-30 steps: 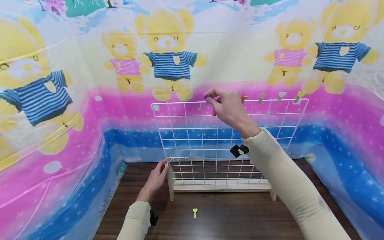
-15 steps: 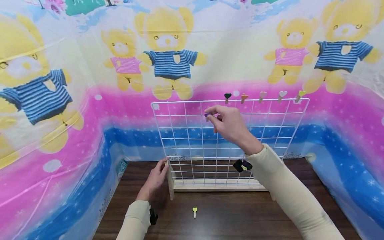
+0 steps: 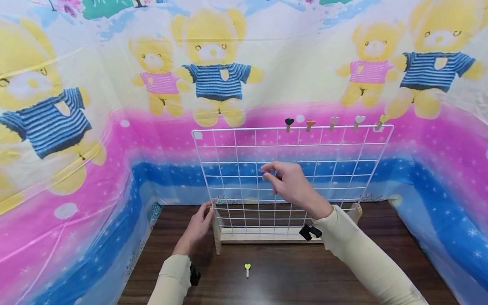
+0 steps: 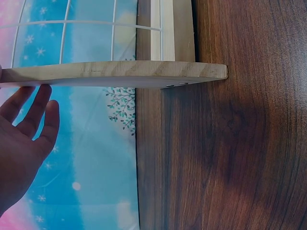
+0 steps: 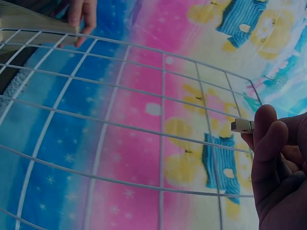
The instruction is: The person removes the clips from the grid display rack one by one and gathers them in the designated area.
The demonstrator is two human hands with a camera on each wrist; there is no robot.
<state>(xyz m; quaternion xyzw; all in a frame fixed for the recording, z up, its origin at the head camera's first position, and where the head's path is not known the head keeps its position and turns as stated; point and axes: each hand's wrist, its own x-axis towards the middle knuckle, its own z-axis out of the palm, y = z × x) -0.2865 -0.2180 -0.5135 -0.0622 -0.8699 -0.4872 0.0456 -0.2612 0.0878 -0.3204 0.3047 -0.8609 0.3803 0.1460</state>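
- Your right hand (image 3: pixel 290 180), nearly closed, pinches the purple clip (image 3: pixel 264 171) before the wire grid (image 3: pixel 257 176); a loose pinch could drop it.
- Your left hand (image 3: pixel 200 222) pinches the upright (image 3: pixel 217 232) at the grid's left end; slackening might let it rock.

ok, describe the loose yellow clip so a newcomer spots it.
Find the white wire grid on the dark wooden table. On the tabletop in front lies a yellow heart clip. Unlike its yellow twin clipped atop the grid at right, it lies loose.
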